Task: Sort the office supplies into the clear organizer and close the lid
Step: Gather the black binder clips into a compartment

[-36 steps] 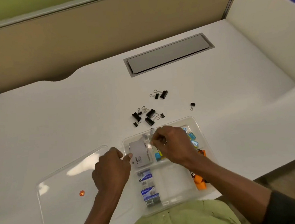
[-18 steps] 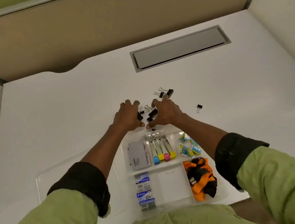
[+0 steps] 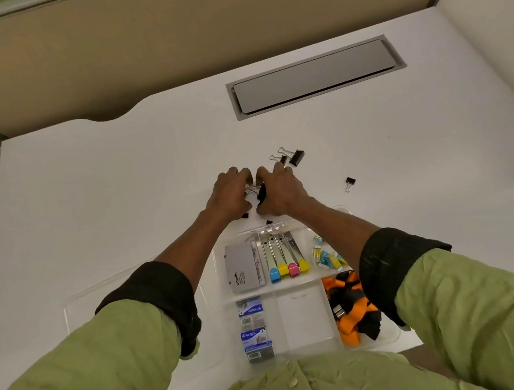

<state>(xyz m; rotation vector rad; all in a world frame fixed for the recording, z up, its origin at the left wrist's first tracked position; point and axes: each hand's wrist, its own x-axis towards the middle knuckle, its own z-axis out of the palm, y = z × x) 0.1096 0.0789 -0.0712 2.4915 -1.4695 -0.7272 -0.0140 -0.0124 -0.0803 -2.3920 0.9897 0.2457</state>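
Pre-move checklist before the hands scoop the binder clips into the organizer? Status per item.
1. Both hands on the clip pile: ok. Left hand and right hand are cupped around the clustered binder clips.
2. Clips secured in a grasp: cannot tell; fingers hide most of them.
3. Free compartment available: ok. The middle front compartment of the clear organizer looks empty.
4. All clips gathered: not ok. A pair of clips and a lone clip lie apart on the desk.
5. Lid clear for closing: ok. The lid lies open to the left.
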